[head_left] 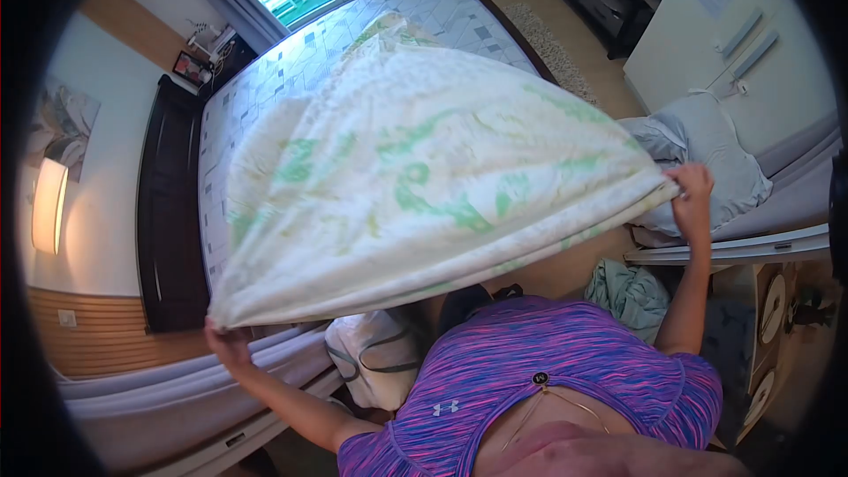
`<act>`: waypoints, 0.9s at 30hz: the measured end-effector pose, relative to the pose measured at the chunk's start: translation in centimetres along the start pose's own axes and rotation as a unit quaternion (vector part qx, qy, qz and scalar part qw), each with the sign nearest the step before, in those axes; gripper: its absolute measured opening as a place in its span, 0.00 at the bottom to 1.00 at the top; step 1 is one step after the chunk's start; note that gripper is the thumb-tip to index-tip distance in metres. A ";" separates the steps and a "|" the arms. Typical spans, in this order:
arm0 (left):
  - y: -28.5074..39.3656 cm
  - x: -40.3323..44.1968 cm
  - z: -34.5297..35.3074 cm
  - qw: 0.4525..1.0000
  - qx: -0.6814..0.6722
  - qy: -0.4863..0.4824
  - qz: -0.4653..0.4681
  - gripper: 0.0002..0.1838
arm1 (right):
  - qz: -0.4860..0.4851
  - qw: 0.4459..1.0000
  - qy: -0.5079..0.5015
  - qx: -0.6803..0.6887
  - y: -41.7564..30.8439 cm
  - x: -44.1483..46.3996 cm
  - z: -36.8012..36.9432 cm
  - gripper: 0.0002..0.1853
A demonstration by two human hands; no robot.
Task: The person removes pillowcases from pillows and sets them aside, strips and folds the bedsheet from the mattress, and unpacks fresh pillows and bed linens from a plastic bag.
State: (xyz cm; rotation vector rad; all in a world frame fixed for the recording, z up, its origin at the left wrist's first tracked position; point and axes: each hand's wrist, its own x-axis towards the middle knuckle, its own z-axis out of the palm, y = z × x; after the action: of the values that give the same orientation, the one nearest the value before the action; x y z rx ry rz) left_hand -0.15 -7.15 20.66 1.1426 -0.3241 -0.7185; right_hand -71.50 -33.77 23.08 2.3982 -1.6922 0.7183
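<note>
A white sheet with green and yellow patterns (442, 159) is stretched wide between my two hands, its far part lying over the bare patterned mattress (274, 71). At the lower left, my left hand (228, 344) is closed on one corner of the sheet. My right hand (692, 190) grips the opposite corner on the right, fingers wrapped round the hem. The near edge hangs in a long fold between the hands, above my body. The sheet hides much of the mattress's near side.
Dark headboard (168, 212) at left, beside a lit wall lamp (49, 205). Pillows (707, 155) lie at right near a white cabinet (751, 44). A white bag (375, 358) and a pale green cloth (629, 296) are near my body. A rug (552, 49) lies beyond the bed.
</note>
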 end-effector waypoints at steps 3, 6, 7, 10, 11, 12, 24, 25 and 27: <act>-6.9 -2.3 -3.9 0.996 0.056 0.000 -0.071 0.18 | 0.032 0.998 -0.050 -0.008 2.8 -5.6 5.5 0.11; -9.9 -5.2 -2.8 0.980 0.102 -0.016 -0.171 0.18 | 0.069 0.990 -0.123 -0.018 3.7 -8.9 7.8 0.10; -10.2 -5.7 -2.7 0.979 0.104 -0.014 -0.176 0.18 | 0.081 0.984 -0.154 -0.021 3.7 -9.3 8.1 0.10; -10.3 -5.1 -2.0 0.958 0.144 -0.045 -0.245 0.20 | 0.115 0.973 -0.201 -0.024 3.9 -8.7 9.2 0.09; -10.3 -4.1 -1.4 0.947 0.169 -0.068 -0.265 0.20 | 0.111 0.972 -0.203 -0.037 4.4 -7.9 10.0 0.08; -10.5 -2.6 -1.0 0.934 0.194 -0.092 -0.285 0.21 | 0.108 0.971 -0.205 -0.051 4.5 -6.8 11.2 0.07; -18.3 36.3 9.4 0.963 0.062 -0.034 -0.259 0.19 | 0.052 0.989 -0.052 -0.132 1.1 29.6 33.3 0.10; -19.2 39.0 10.9 0.971 0.041 -0.036 -0.233 0.21 | 0.080 0.986 0.008 -0.146 0.3 31.4 34.5 0.15; -21.7 43.0 13.6 0.979 0.076 -0.019 -0.187 0.25 | 0.181 0.975 0.084 -0.096 -3.1 32.8 37.6 0.20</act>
State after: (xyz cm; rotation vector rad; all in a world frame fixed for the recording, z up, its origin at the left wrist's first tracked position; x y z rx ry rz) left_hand 16.04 -50.35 1.31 1.3546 -0.1981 -1.0610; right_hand -48.50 -74.27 5.03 1.8678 -2.0418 0.7386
